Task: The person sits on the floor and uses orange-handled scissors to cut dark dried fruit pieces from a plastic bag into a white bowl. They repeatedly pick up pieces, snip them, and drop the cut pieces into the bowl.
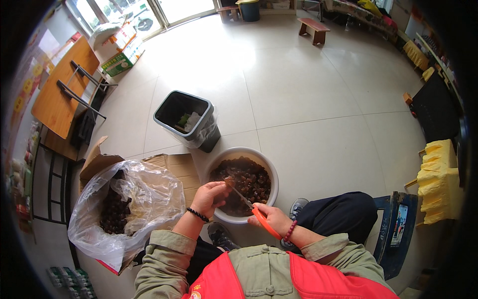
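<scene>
My left hand [212, 195] pinches a small brown translucent piece [229, 182] over a white basin [275, 179]. In my right hand [274, 220] are scissors with orange handles [266, 223]; their blades point up and left and meet the brown piece. Whether the blades are apart cannot be told. Many dark brown, glossy pieces [242, 168] fill much of the basin. To the left, a cardboard box lined with a clear plastic bag [157, 187] holds many dark round fruits or similar pieces [114, 215].
A grey bin [212, 140] with a plastic liner stands beyond the basin. Cardboard flaps [179, 168] spread beside the bag. A blue wooden stool or chair [396, 235] is at the right. A folding table [67, 89] leans at the left; a small bench [313, 28] stands farther off.
</scene>
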Demonstrator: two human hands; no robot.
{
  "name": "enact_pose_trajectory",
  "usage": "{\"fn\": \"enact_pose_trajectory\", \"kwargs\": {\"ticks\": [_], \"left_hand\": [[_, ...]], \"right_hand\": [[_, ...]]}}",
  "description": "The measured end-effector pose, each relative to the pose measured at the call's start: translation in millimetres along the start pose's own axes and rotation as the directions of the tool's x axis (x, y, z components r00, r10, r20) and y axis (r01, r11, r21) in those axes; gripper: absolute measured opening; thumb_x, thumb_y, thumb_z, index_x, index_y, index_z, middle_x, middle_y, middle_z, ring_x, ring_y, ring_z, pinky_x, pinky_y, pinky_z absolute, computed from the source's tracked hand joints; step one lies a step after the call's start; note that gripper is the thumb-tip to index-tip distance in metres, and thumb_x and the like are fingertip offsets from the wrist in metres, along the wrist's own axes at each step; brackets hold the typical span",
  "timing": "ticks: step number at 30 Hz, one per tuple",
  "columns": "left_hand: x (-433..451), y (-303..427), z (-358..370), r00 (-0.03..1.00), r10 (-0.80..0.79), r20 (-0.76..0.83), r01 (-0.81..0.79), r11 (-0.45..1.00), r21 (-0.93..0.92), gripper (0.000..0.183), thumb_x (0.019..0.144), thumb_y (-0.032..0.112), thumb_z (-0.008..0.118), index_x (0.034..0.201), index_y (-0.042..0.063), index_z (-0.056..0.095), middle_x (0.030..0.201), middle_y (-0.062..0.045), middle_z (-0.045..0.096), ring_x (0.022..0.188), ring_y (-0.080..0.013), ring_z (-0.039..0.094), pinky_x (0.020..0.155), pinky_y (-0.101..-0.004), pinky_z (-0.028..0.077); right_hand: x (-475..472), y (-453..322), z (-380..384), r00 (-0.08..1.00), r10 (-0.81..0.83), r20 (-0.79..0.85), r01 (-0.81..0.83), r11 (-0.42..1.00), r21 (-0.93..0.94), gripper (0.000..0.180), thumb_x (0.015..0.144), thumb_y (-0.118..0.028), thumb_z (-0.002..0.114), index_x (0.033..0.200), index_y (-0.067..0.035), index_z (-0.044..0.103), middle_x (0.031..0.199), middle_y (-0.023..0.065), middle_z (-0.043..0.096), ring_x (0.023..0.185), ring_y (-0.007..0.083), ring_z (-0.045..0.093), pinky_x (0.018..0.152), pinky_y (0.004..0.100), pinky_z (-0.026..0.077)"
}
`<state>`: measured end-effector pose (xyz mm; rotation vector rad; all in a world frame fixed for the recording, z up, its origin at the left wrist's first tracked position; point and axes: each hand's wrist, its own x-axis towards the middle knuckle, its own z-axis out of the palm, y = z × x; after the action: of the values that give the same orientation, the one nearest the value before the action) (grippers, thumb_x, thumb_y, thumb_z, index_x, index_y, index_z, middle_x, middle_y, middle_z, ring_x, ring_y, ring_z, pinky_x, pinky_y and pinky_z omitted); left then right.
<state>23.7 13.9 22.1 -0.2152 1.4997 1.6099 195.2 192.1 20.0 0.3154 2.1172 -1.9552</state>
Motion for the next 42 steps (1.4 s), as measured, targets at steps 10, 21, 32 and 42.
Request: {"fn": "enact_pose_trajectory", "kwargs": {"ticks": [10, 21, 32, 42], "left_hand": [[1.6, -1.4, 0.0, 1.0, -0.002, -0.008, 0.002, 1.0, -0.01, 0.014, 0.089, 0.019, 0.063, 0.101, 0.013, 0.064, 0.089, 0.0, 0.068, 0.074, -0.0076, 0.06, 0.057, -0.0239, 0.048], [2.2, -2.5, -0.3, 0.999, -0.01, 0.041, 0.016, 0.991, -0.131, 0.014, 0.089, 0.018, 0.061, 0.101, 0.011, 0.063, 0.088, 0.0, 0.067, 0.075, -0.008, 0.061, 0.059, -0.0255, 0.05], [4.0, -2.3, 1.2, 0.998, 0.067, -0.011, -0.067, 0.997, -0.032, 0.017, 0.085, 0.017, 0.068, 0.098, 0.01, 0.059, 0.086, -0.001, 0.065, 0.072, -0.0087, 0.061, 0.06, -0.0262, 0.052], [0.5, 1.9, 2.6, 0.994, 0.08, -0.08, -0.075, 0.995, 0.063, 0.014, 0.082, 0.014, 0.064, 0.094, 0.007, 0.059, 0.08, -0.002, 0.065, 0.068, -0.0102, 0.061, 0.058, -0.0267, 0.051]], "right_hand": [[0.1, 7.5, 1.6, 0.998, 0.053, 0.019, -0.053, 0.999, 0.007, 0.036, 0.088, -0.037, 0.068, 0.098, -0.005, 0.058, 0.075, -0.0011, 0.054, 0.073, 0.0071, 0.048, 0.068, 0.0256, 0.043], [-1.1, 4.2, 4.2, 1.0, 0.015, -0.021, -0.015, 1.0, 0.008, 0.03, 0.087, -0.03, 0.07, 0.094, -0.005, 0.057, 0.072, -0.0019, 0.05, 0.07, 0.0052, 0.044, 0.063, 0.0237, 0.04], [3.4, 15.6, 7.7, 0.998, -0.038, 0.04, 0.028, 0.972, 0.232, 0.041, 0.087, -0.037, 0.069, 0.111, -0.005, 0.058, 0.078, -0.0049, 0.053, 0.071, 0.0044, 0.048, 0.064, 0.0224, 0.042], [1.1, 18.0, 8.3, 0.988, 0.064, 0.144, -0.104, 0.951, 0.291, 0.049, 0.088, -0.039, 0.067, 0.123, -0.008, 0.054, 0.084, -0.0046, 0.056, 0.068, 0.0038, 0.049, 0.06, 0.0198, 0.042]]}}
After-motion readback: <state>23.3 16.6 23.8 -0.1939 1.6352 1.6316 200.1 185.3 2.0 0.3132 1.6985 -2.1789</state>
